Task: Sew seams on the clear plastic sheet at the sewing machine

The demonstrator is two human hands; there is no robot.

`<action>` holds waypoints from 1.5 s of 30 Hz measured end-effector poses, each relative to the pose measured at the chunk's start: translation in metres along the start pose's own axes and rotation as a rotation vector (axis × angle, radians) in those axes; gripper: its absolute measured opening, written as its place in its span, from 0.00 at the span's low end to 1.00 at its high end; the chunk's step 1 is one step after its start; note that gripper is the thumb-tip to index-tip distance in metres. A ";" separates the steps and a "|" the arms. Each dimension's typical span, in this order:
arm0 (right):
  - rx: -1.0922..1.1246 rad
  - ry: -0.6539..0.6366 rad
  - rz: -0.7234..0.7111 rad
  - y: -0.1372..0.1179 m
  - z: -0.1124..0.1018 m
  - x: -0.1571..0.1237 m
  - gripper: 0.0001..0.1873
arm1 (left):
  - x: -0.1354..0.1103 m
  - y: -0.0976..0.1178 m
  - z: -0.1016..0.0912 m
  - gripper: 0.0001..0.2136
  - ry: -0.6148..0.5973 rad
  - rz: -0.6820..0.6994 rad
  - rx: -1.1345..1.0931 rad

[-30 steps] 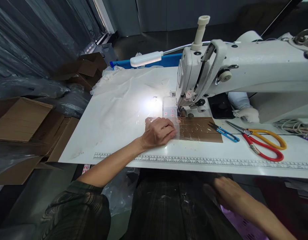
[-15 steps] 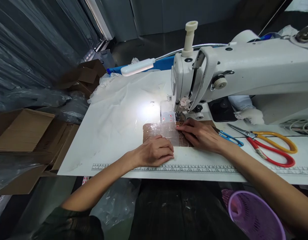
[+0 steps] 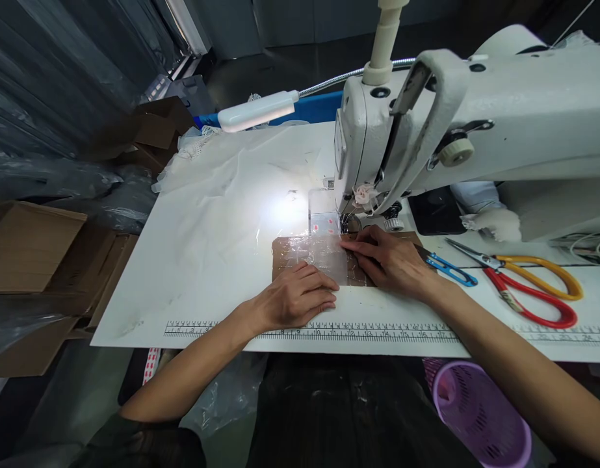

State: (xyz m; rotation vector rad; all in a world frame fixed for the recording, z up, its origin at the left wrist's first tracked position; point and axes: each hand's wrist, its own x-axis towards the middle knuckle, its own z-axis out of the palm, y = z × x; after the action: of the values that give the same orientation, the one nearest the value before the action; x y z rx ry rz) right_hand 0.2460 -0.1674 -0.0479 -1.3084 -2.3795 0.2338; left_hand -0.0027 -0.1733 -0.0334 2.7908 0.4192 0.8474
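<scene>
A clear plastic piece (image 3: 319, 255) lies over a brown patch (image 3: 285, 250) on the white sewing table (image 3: 207, 260), just in front of the sewing machine's needle (image 3: 347, 224). My left hand (image 3: 294, 300) rests on the near edge of the plastic, fingers curled and pressed down on it. My right hand (image 3: 390, 260) lies on the plastic's right part, fingertips pinched together at its far edge close to the presser foot. The white sewing machine (image 3: 475, 123) stands over the right half of the table, its lamp (image 3: 258, 109) lighting the work.
Blue thread snips (image 3: 450, 268) and red-and-yellow scissors (image 3: 528, 286) lie right of my right hand. White fabric (image 3: 231, 169) is spread at the back left. A purple basket (image 3: 480, 416) sits below the table edge. Cardboard boxes (image 3: 36, 253) stand on the left.
My right hand came up from below the table and landed on the plastic by the needle. My left hand slid back toward the near edge. The view has moved closer.
</scene>
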 end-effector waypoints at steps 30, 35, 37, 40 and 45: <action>0.052 -0.049 -0.115 -0.005 -0.010 -0.006 0.18 | 0.042 -0.048 0.000 0.16 -0.287 -0.056 0.387; -0.013 -0.042 0.000 -0.011 -0.010 0.001 0.19 | 0.046 -0.056 0.001 0.18 -0.285 -0.118 0.454; -0.021 -0.044 0.027 -0.012 -0.010 0.002 0.20 | 0.046 -0.060 0.001 0.18 -0.270 -0.124 0.429; -0.024 -0.041 0.040 -0.012 -0.009 0.002 0.20 | 0.043 -0.062 0.001 0.20 -0.247 -0.150 0.374; -0.022 -0.035 0.055 -0.011 -0.008 0.001 0.21 | 0.041 -0.061 -0.001 0.20 -0.253 -0.189 0.306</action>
State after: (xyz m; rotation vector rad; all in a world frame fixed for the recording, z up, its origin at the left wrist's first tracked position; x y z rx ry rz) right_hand 0.2405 -0.1731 -0.0372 -1.3926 -2.3834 0.2492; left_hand 0.0167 -0.1028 -0.0276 3.0145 0.8116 0.4102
